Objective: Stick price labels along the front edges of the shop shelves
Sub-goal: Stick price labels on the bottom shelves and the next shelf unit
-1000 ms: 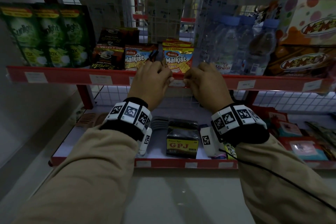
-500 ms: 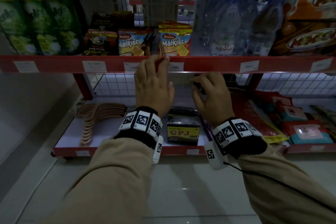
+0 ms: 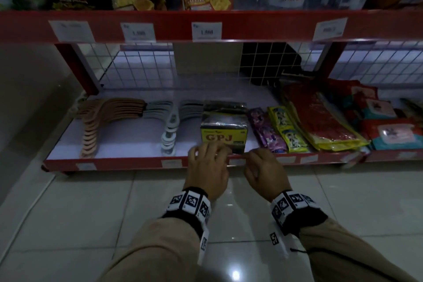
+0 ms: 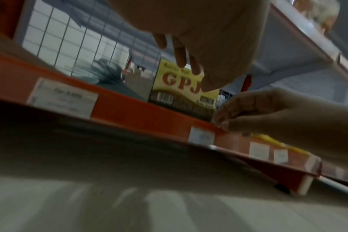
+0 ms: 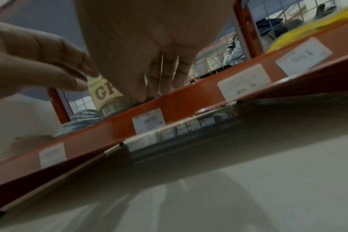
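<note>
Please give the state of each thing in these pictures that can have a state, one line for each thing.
left hand: fingers spread, above the lower shelf edge, holds nothing seen
right hand: fingertips pinched together at the lower shelf edge; what they pinch is too small to tell
price label between the hands: stuck flat
upper shelf labels: stuck on
GPJ pack: upright, sealed

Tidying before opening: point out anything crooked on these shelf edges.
The white price label at the right of the upper red shelf edge sits tilted, unlike the three square-set ones to its left. Lower-edge labels are too blurred to judge.
</note>
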{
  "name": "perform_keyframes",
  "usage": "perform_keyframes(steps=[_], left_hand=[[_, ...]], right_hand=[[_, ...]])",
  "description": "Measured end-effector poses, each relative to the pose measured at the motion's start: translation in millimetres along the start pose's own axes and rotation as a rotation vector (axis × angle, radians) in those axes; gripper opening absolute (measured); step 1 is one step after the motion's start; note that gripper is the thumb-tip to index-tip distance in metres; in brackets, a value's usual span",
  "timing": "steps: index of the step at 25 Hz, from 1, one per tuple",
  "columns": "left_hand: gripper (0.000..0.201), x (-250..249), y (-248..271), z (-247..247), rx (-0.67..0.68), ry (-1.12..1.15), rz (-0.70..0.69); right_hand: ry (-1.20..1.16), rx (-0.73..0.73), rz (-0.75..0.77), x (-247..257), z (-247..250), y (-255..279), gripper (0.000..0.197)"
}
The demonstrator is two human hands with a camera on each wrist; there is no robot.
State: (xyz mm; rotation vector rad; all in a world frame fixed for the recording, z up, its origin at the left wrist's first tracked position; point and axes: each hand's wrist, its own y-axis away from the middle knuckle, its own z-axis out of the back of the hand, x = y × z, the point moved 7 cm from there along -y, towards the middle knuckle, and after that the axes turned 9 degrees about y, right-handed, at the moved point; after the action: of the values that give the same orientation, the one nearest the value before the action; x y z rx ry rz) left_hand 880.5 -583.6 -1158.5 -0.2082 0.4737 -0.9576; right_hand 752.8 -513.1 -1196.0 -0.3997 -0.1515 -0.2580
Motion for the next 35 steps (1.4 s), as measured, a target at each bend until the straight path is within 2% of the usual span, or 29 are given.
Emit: perform_keyframes(steps=[3, 5, 11, 14, 18, 22, 27, 31, 35], left_hand=[[0.051, 13, 22, -41, 0.245, -0.011, 0.065], [0.056, 19, 30, -54, 0.301, -0.035, 0.067], [0.058, 17, 29, -55, 0.24, -0.034, 0.047], [0.066, 14, 30, -59, 0.216, -0.001, 0.065], [0.071, 13, 29, -65, 0.259, -0.007, 0.086], [0.061, 12, 28, -61, 0.207, -0.037, 0.067], [0.051, 11, 18, -58, 0.192, -0.025, 0.09], [0.055, 10, 17, -60, 0.218, 0.001, 0.113], [0.06, 13, 18, -61, 0.242, 0.025, 0.104]], right_hand=[[0.061, 0.002, 0.062, 0, -10, 6, 0.024], [0.099, -0.012, 0.077, 2, -13, 8, 0.03], [0.21, 0.006, 0.061, 5, -17, 14, 0.041], [0.19, 0.016, -0.026, 7, -15, 7, 0.033], [0.188, 0.065, -0.126, 8, -15, -6, 0.033], [0.194, 0.092, -0.052, 10, -17, -5, 0.027], [0.085, 0.018, 0.032, 10, -15, 1, 0.023], [0.114, -0.042, 0.053, 9, -11, 3, 0.026], [0.188, -0.017, 0.056, 13, -13, -3, 0.023]])
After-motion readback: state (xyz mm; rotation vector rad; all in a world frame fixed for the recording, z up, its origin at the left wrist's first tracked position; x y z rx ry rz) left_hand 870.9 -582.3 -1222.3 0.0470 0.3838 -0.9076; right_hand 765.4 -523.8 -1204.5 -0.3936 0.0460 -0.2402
